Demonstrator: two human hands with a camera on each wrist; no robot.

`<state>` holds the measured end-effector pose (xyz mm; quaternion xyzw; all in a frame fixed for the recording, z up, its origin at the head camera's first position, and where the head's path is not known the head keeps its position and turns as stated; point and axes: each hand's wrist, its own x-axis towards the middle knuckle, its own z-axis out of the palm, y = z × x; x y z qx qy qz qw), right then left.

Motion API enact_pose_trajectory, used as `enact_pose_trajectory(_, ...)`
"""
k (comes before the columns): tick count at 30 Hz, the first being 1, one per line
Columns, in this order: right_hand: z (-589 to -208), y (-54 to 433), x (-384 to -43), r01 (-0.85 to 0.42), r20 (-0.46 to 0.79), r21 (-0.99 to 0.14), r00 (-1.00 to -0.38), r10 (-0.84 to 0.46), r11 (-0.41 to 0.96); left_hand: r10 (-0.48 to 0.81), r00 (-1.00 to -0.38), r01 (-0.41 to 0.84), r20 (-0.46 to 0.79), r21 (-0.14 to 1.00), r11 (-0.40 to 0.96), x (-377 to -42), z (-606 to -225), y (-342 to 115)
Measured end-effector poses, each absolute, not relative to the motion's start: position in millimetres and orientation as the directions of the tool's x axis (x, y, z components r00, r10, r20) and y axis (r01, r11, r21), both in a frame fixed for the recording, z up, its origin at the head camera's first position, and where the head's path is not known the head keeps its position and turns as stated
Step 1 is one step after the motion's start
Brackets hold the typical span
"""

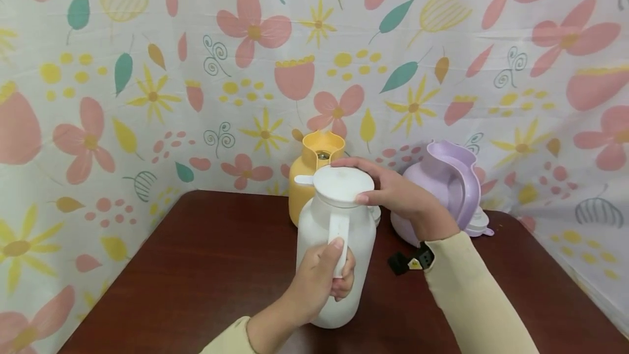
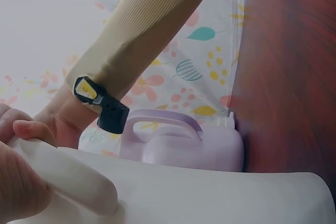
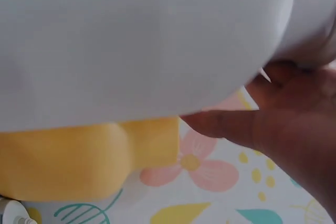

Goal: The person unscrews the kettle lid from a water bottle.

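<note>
A white thermos jug stands on the table in front of me in the head view. My left hand grips its handle, the thumb laid along the near side. On top sits a round white lid, its small tab pointing left. My right hand holds the lid from the right, with fingers over the far edge and thumb at the near edge. The left wrist view shows the jug's side lying across the bottom. In the right wrist view the jug's body fills the upper part.
Behind the white jug stands a yellow jug with an open top. A lavender jug is at the back right, beside a white lid on the dark wooden table. A flowered curtain hangs behind.
</note>
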<state>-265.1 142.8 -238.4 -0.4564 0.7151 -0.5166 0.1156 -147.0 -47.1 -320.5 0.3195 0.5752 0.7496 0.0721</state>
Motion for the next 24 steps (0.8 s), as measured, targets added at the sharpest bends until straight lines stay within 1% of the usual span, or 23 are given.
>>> enact_pose_trajectory(3,-235.1,144.5,-277.4,-0.513,0.270,-0.859,-0.466,-0.843,0.008,0.480,-0.780,0.257,0.401,0.905,-0.338,-147.6,-321.6,-48.0)
enact_pose_trajectory(6,-230.2,145.6,-289.1,-0.494,0.227,-0.869,-0.354,-0.907,-0.025,0.485,-0.776,0.256,0.402,0.905,-0.341,-148.1,-322.1,-48.4)
enact_pose_trajectory(10,-221.5,144.3,-305.6,-0.452,0.134,-0.892,-0.216,-0.967,-0.023,0.485,-0.774,0.264,0.408,0.903,-0.338,-148.1,-322.1,-49.2)
enact_pose_trajectory(13,-214.5,142.2,-316.6,-0.429,0.072,-0.903,-0.145,-0.987,-0.003,0.482,-0.778,0.261,0.403,0.905,-0.335,-148.2,-321.6,-49.4)
enact_pose_trajectory(15,-211.8,141.1,-321.9,-0.419,0.055,-0.908,-0.106,-0.993,-0.005,0.481,-0.782,0.257,0.397,0.908,-0.331,-148.5,-321.7,-49.4)
enact_pose_trajectory(18,-211.9,141.9,-324.1,-0.455,0.089,-0.889,-0.048,-0.995,-0.057,0.480,-0.784,0.252,0.392,0.909,-0.331,-148.4,-321.7,-49.2)
enact_pose_trajectory(19,-212.7,143.3,-321.8,-0.471,0.107,-0.880,-0.057,-0.993,-0.068,0.481,-0.785,0.250,0.390,0.910,-0.330,-148.3,-321.6,-49.1)
enact_pose_trajectory(20,-213.9,145.1,-318.1,-0.497,0.130,-0.865,-0.086,-0.988,-0.070,0.482,-0.787,0.247,0.386,0.912,-0.328,-148.0,-321.5,-49.0)
enact_pose_trajectory(21,-215.2,146.5,-311.7,-0.526,0.158,-0.848,-0.137,-0.978,-0.063,0.482,-0.787,0.245,0.384,0.913,-0.327,-147.7,-321.4,-48.9)
enact_pose_trajectory(22,-216.6,147.4,-302.8,-0.572,0.197,-0.819,-0.215,-0.957,-0.040,0.483,-0.788,0.244,0.383,0.913,-0.326,-147.3,-321.2,-48.9)
enact_pose_trajectory(24,-221.5,148.4,-279.9,-0.619,0.275,-0.783,-0.433,-0.858,0.062,0.483,-0.787,0.245,0.383,0.914,-0.324,-146.7,-320.9,-49.2)
